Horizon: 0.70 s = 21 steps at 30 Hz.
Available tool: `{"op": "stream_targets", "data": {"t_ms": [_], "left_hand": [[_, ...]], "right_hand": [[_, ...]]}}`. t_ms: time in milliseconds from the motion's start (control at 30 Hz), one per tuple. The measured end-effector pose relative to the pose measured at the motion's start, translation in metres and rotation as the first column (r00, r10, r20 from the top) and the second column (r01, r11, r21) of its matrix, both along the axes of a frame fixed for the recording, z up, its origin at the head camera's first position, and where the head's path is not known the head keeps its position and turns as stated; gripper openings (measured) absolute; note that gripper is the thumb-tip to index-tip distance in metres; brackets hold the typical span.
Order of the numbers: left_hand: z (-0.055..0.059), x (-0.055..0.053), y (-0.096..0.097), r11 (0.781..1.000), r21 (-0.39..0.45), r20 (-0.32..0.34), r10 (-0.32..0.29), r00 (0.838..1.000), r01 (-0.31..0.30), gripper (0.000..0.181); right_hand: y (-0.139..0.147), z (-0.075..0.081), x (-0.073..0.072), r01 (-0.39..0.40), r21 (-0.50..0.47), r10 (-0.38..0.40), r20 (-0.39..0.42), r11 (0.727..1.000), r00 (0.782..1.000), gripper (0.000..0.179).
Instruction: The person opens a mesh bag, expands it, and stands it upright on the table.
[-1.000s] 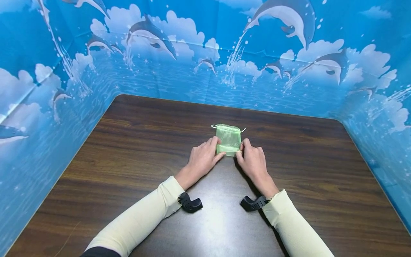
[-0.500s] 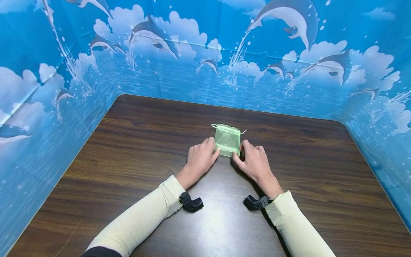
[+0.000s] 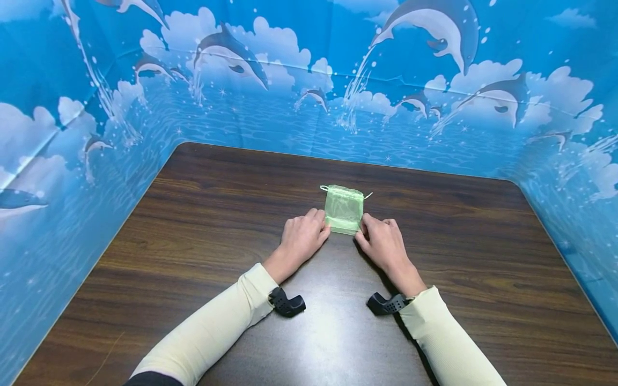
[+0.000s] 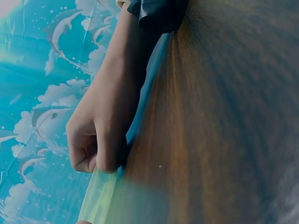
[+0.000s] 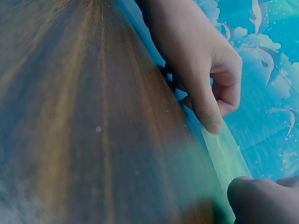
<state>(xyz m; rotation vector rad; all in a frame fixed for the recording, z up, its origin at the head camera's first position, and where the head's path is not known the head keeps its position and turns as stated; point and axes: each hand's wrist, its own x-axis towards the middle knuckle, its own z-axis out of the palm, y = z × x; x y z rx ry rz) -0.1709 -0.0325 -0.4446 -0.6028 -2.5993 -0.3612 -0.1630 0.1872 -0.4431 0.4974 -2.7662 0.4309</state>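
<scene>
A small sheer green drawstring pouch (image 3: pixel 344 208) is at the middle of the table, its gathered mouth and cord loops toward the far side. My left hand (image 3: pixel 303 236) pinches the pouch's lower left corner between thumb and curled fingers. At the lower right corner, my right hand (image 3: pixel 383 241) pinches the fabric the same way. The left wrist view shows the green fabric (image 4: pixel 98 196) stretching from under the left thumb. In the right wrist view the pouch (image 5: pixel 226 151) runs taut between both hands, close over the tabletop.
The dark wood-grain table (image 3: pixel 217 225) has rounded far corners. A blue curtain (image 3: pixel 270 118) printed with dolphins stands around its back and sides. Black wrist devices (image 3: pixel 288 303) sit at the cuffs of both pale sleeves (image 3: pixel 212 327).
Both hands have shifted slightly on the pouch's lower corners, the left thumb drawing back toward the edge. The pouch moved a little left, then back right, staying almost in place.
</scene>
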Motion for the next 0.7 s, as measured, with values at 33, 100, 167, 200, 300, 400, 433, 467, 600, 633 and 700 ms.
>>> {"op": "stream_targets", "data": {"t_ms": [33,100,167,200,300,400,433,467,600,633,700], "left_hand": [[0.0002,-0.0001,-0.0001,1.000,-0.005,0.000,0.003,1.000,-0.003,0.020],[0.0008,-0.0004,-0.0002,1.000,-0.022,0.017,0.003,1.000,-0.003,0.022],[0.0016,-0.0006,-0.0003,0.999,-0.039,0.041,0.003,0.999,-0.001,0.026],[0.0019,-0.0007,-0.0003,0.999,-0.045,0.054,0.002,0.999,0.000,0.029],[0.0030,-0.0009,-0.0004,1.000,-0.030,0.104,0.011,0.995,-0.007,0.036],[0.0036,-0.0018,-0.0004,0.998,0.045,0.158,0.037,0.987,-0.045,0.039],[0.0039,-0.0021,-0.0006,0.995,0.078,0.176,0.050,0.983,-0.065,0.039],[0.0039,-0.0025,-0.0008,0.990,0.111,0.190,0.063,0.980,-0.086,0.038],[0.0037,-0.0051,-0.0016,0.972,0.188,0.222,0.101,0.970,-0.144,0.032],[0.0040,-0.0061,-0.0017,0.969,0.195,0.233,0.103,0.967,-0.151,0.031],[0.0051,-0.0079,-0.0016,0.966,0.203,0.261,0.103,0.960,-0.159,0.029]], "right_hand": [[0.0001,0.0004,-0.0001,-0.003,-0.002,0.003,-0.001,1.000,1.000,0.023],[0.0006,0.0007,-0.0003,-0.005,-0.002,0.005,0.004,1.000,1.000,0.023],[0.0011,0.0016,-0.0001,0.001,-0.005,-0.001,0.023,1.000,1.000,0.024],[0.0013,0.0023,0.0001,0.006,-0.008,-0.005,0.034,1.000,0.999,0.025],[0.0019,0.0033,0.0007,0.021,-0.026,-0.019,0.067,0.999,0.998,0.030],[0.0029,0.0024,0.0002,0.042,-0.075,-0.037,0.065,0.996,0.997,0.033],[0.0034,0.0017,-0.0001,0.058,-0.099,-0.053,0.054,0.993,0.997,0.034],[0.0040,0.0010,-0.0005,0.078,-0.124,-0.073,0.045,0.989,0.996,0.034],[0.0058,-0.0012,-0.0028,0.170,-0.203,-0.167,0.033,0.964,0.985,0.036],[0.0060,-0.0014,-0.0031,0.184,-0.212,-0.180,0.041,0.960,0.983,0.037],[0.0059,-0.0017,-0.0043,0.203,-0.225,-0.192,0.069,0.953,0.979,0.040]]}}
